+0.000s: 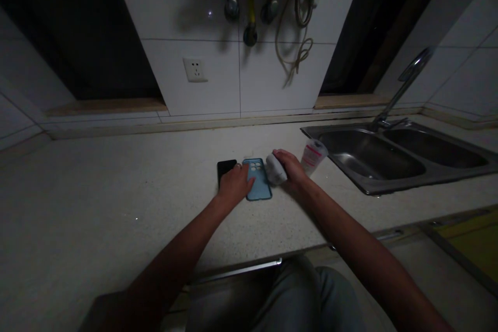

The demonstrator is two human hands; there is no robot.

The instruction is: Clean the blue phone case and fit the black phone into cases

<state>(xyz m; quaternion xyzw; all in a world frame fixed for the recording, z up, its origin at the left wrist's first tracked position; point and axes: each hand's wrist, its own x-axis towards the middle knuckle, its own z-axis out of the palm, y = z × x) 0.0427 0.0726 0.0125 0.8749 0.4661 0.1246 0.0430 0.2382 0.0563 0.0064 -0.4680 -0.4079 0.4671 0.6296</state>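
A light blue phone case [258, 187] with round camera cutouts lies on the countertop. My left hand [234, 183] presses on its left side, the thumb over the case and the other fingers at its upper left edge. Partly covered by that hand, a black phone [225, 166] lies just to the left. My right hand [292, 167] is closed around a pale, wadded cloth [275, 170] beside the right edge of the case; whether the cloth touches it I cannot tell. A clear plastic cup [313, 154] with pink print stands tilted-looking right of my right hand.
The pale speckled countertop [155, 192] runs along a tiled wall. A steel double sink [361, 184] with a tall faucet [404, 85] is on the right. Pipes, a looped cord [299, 57] and a wall socket [194, 69] are at the back. The light is dim.
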